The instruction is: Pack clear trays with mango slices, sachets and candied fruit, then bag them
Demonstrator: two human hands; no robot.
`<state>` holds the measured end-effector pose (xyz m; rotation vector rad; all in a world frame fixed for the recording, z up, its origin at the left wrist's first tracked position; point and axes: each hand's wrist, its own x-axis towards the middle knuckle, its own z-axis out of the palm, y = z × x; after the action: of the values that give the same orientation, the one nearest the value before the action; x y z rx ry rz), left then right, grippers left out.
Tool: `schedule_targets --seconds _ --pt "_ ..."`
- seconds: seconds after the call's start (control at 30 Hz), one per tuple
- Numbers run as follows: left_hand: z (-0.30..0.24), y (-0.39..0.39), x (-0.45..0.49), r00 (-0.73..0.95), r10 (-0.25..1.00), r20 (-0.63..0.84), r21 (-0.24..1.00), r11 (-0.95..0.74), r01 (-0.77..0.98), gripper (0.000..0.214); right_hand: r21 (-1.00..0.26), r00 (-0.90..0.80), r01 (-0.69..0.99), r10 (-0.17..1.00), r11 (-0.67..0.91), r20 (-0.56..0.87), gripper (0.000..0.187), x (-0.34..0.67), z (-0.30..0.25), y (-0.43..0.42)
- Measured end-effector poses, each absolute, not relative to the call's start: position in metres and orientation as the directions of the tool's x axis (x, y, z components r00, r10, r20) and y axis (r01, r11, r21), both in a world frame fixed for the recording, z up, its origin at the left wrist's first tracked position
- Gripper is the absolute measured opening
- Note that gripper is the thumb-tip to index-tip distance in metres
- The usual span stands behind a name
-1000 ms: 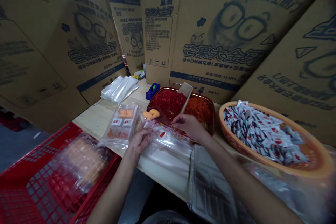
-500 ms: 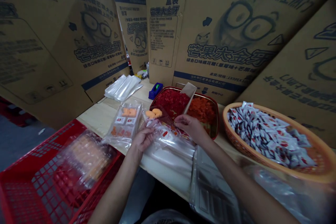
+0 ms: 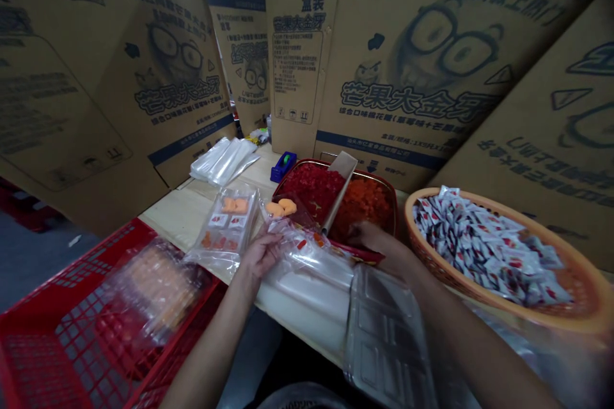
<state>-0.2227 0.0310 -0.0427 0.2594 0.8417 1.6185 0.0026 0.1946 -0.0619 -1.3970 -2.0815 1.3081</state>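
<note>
Head view: left hand (image 3: 261,255) curled, pinching the clear bag (image 3: 311,262) on the surface (image 3: 187,214). Thin, soft, slippery film, so I'd take it by the edge. Right hand (image 3: 371,239) half closed at the near rim of the red tray (image 3: 357,170); can't tell if it grips anything.

Matt brown corrugated cardboard cartons (image 3: 412,134) stand at 12 o'clock behind a smooth pale wooden bench (image 3: 192,214). A glossy clear plastic bag (image 3: 311,255) lies at the centre, a glossy red plastic tray (image 3: 391,204) at 2 o'clock, a woven orange basket (image 3: 434,262) of glossy white sachets (image 3: 489,243) at 3 o'clock, and a red plastic lattice crate (image 3: 62,358) at 8 o'clock.
</note>
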Motion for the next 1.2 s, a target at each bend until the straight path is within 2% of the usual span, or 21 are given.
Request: schedule_targets --seconds 0.23,0.4,0.47,0.57,0.7,0.77,0.87,1.03,1.1,1.2 --pt "-0.041 0.031 -0.222 -0.248 0.931 -0.269 0.634 -0.022 -0.773 0.049 -0.93 -0.333 0.305 0.892 -0.204 -0.305 0.013 0.016 -0.044 0.2" --pt "-0.042 0.03 -0.222 -0.258 0.926 -0.275 0.639 -0.025 -0.769 0.048 -0.941 -0.299 0.104 0.892 -0.322 -0.338 0.005 0.022 -0.031 0.201" --pt "-0.043 0.03 -0.222 -0.256 0.93 -0.264 0.64 -0.03 -0.768 0.049 -0.939 -0.307 0.058 0.889 -0.339 -0.34 0.01 0.022 -0.029 0.201" --pt "-0.046 0.03 -0.223 -0.246 0.937 -0.25 0.645 -0.028 -0.763 0.051 -0.939 -0.311 0.022 0.89 -0.344 -0.333 0.018 0.019 -0.028 0.201" --pt "-0.046 0.03 -0.224 -0.241 0.935 -0.262 0.642 -0.017 -0.766 0.054 -0.942 -0.294 0.051 0.896 -0.332 -0.332 0.007 0.015 -0.027 0.197" --pt "-0.046 0.03 -0.224 -0.243 0.933 -0.265 0.641 -0.018 -0.767 0.053 -0.945 -0.288 0.092 0.9 -0.314 -0.327 0.001 0.014 -0.026 0.195" --pt "-0.045 0.03 -0.224 -0.245 0.935 -0.257 0.646 -0.023 -0.763 0.052 -0.946 -0.271 0.184 0.912 -0.265 -0.308 0.009 0.014 -0.029 0.195" --pt "-0.045 0.03 -0.222 -0.251 0.935 -0.249 0.662 -0.025 -0.749 0.055 -0.943 -0.225 0.308 0.953 -0.127 -0.202 0.005 0.011 -0.027 0.198" --pt "-0.045 0.03 -0.221 -0.255 0.936 -0.242 0.662 -0.032 -0.749 0.055 -0.965 -0.239 0.255 0.962 -0.069 -0.132 0.011 0.004 -0.016 0.19" --pt "-0.045 0.031 -0.221 -0.247 0.94 -0.234 0.655 -0.035 -0.755 0.055 -0.996 -0.395 -0.004 0.915 -0.085 -0.077 0.022 -0.018 0.009 0.161"
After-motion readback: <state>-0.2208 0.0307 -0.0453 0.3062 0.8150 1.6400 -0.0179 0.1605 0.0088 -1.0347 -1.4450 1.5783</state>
